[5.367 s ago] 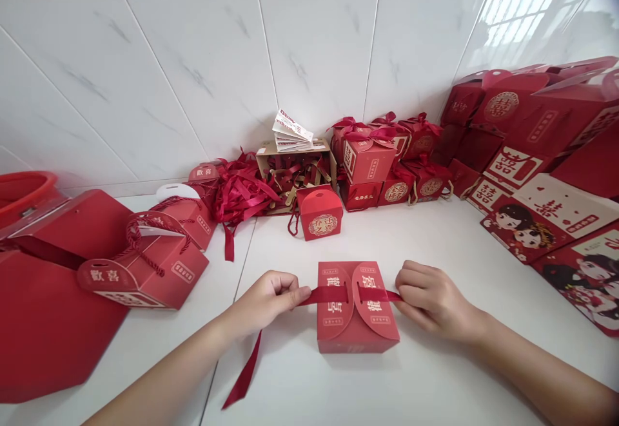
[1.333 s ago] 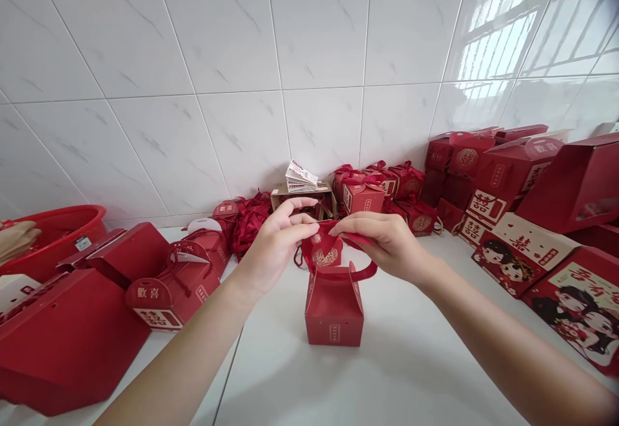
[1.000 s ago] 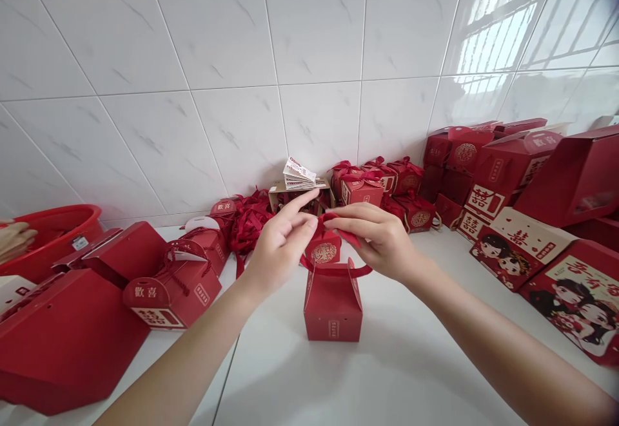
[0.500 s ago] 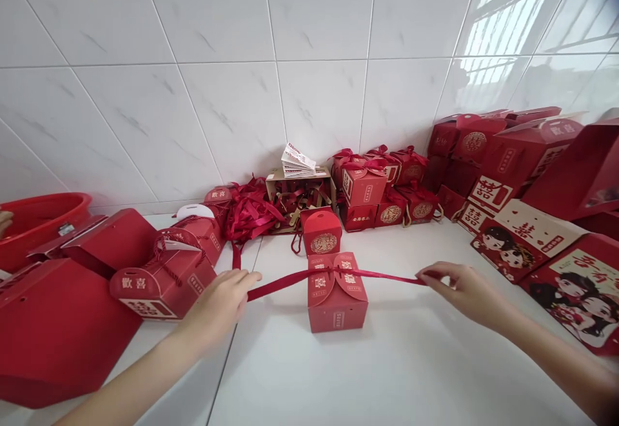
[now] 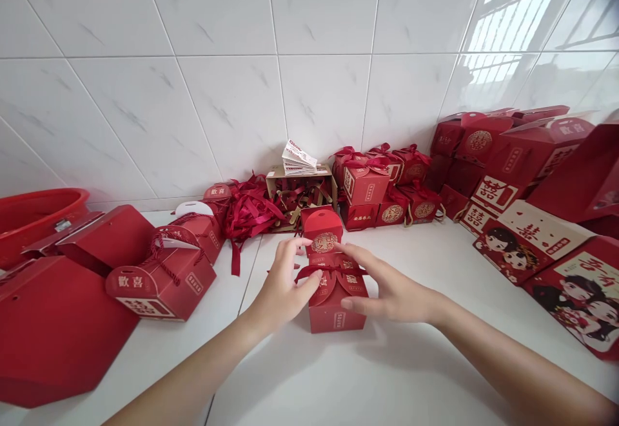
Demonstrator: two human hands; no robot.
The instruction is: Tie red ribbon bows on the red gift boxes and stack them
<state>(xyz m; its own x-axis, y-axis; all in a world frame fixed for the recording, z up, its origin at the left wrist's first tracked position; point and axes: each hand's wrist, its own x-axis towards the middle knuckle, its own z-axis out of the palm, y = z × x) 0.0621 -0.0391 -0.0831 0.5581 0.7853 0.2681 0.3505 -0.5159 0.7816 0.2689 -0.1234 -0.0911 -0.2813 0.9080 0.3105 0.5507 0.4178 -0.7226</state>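
A red gift box (image 5: 337, 319) with curved, interlocking top flaps stands on the white surface in front of me. Across its top runs a dark red ribbon (image 5: 356, 272), threaded at the middle of the flaps. At the box's left side is my left hand (image 5: 284, 287), thumb and fingers apart around the ribbon's left part. My right hand (image 5: 387, 287) reaches over the right side, fingers spread, its thumb by the front flap. Part of the ribbon's ends is hidden by the hands. Directly behind stands another red box (image 5: 323, 226) with a rounded raised flap.
A heap of red ribbons (image 5: 251, 210) lies beside an open carton (image 5: 276, 187) topped with white cards (image 5: 298, 158). Ribbon-tied boxes (image 5: 365, 184) are stacked by the tiled wall. Larger red boxes stand left and right, with a red basin (image 5: 43, 210) at far left.
Both hands have moved inward from the stretched ribbon ends to the box's sides. They have let go of the ends, and the ribbon is no longer pulled out straight.
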